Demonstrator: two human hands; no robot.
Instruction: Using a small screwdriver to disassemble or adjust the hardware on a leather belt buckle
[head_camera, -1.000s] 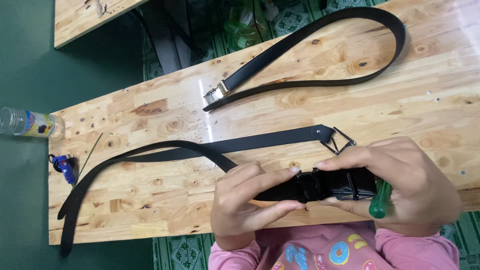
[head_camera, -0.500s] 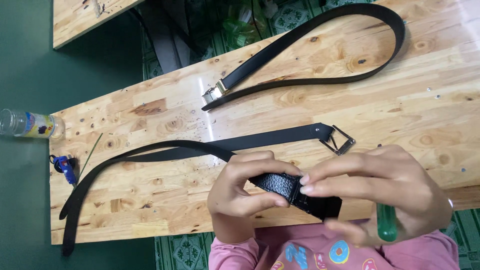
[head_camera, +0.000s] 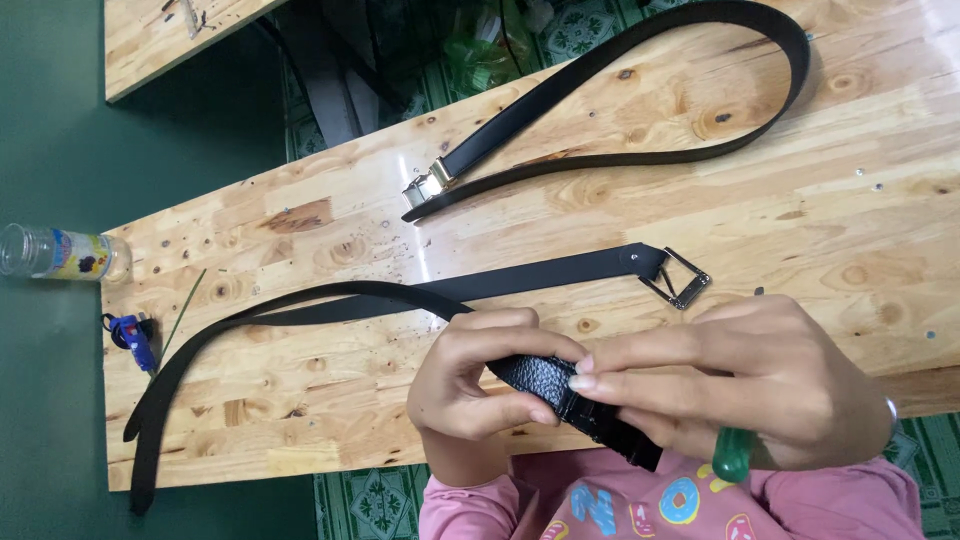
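A short black textured strap piece (head_camera: 575, 400) is being held above the near edge of the wooden table (head_camera: 860, 230), just in front of the person's pink patterned shirt (head_camera: 660, 500). The left hand (head_camera: 480, 390) is gripping its left end, thumb underneath and fingers curled over the top. The right hand (head_camera: 760, 385) is clasping the rest of the piece, index finger lying along it, while also pinning a green-handled tool (head_camera: 733, 455) in the palm. Just beyond the hands, a long black belt (head_camera: 400, 295) with a metal buckle (head_camera: 680, 277) is lying folded on the table. A second black belt (head_camera: 640, 95) is looping farther off. A small blue tool (head_camera: 133, 338) and a clear bottle (head_camera: 60, 252) are sitting at the table's left end.
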